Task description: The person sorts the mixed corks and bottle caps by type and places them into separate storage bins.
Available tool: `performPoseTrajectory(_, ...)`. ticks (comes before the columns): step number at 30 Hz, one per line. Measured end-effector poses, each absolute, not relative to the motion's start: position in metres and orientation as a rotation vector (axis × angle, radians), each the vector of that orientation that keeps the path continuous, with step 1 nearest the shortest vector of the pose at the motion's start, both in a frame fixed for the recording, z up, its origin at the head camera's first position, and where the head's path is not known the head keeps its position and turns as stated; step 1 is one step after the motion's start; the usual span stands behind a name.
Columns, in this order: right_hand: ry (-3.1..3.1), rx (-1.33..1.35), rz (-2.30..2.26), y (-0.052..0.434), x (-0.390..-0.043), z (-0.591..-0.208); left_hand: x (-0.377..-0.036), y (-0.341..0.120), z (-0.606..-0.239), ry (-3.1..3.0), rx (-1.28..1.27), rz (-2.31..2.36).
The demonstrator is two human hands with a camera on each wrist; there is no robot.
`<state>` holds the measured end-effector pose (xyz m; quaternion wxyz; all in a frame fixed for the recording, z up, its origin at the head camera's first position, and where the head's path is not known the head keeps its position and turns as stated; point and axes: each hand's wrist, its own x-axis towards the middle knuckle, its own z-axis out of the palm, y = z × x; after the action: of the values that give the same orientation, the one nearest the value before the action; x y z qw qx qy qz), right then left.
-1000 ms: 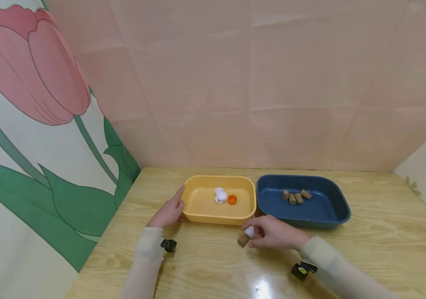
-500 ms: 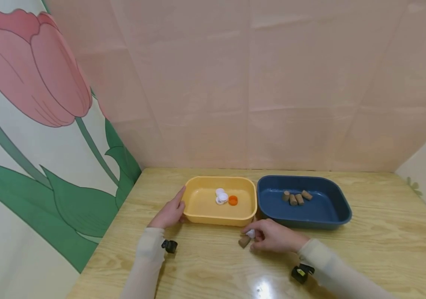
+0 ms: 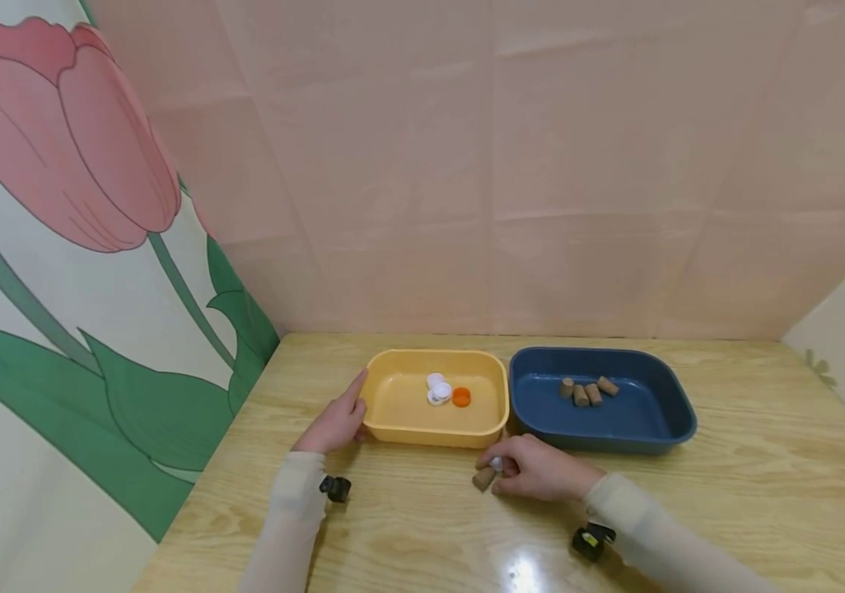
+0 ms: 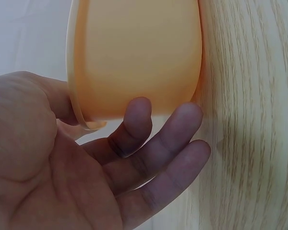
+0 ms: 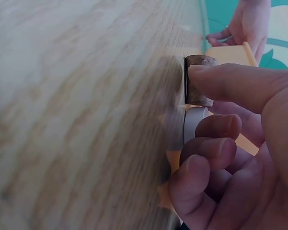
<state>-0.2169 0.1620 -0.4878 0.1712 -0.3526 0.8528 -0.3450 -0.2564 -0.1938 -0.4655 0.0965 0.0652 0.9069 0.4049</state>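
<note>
My left hand [image 3: 333,422] holds the left end of a yellow plastic tray [image 3: 422,439]. In the left wrist view, curled fingertips rest against the tray's end wall [image 4: 139,52]. A white bottle cap [image 3: 497,464] is between the curled fingers of my right hand [image 3: 544,471], in front of the trays. Beside that cap, a cork [image 3: 483,479] lies on the table; up close, the right thumb [image 5: 221,82] partly covers the cork [image 5: 200,97] and fingers cover part of the cap [image 5: 194,123]. Whether the thumb touches the cork, I cannot tell.
Inside the yellow tray are several white caps [image 3: 441,391] and an orange cap [image 3: 461,397]. A dark blue tray [image 3: 633,441] stands at its right, with several corks [image 3: 580,396] in it. Behind the wooden table [image 3: 408,527] hangs a pink cloth [image 3: 422,206].
My right hand has shifted very slightly over the white cap and cork, its fingers drawn closer round the cap. The left hand and both trays look unmoved.
</note>
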Motion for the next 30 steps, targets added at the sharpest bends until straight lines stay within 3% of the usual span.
performPoseTrajectory(30, 2.450, -1.090, -1.041, 0.1598, -0.2146, -0.4926, -0.2577, -0.1945, -0.4724, 2.718, 0.191, 1.218)
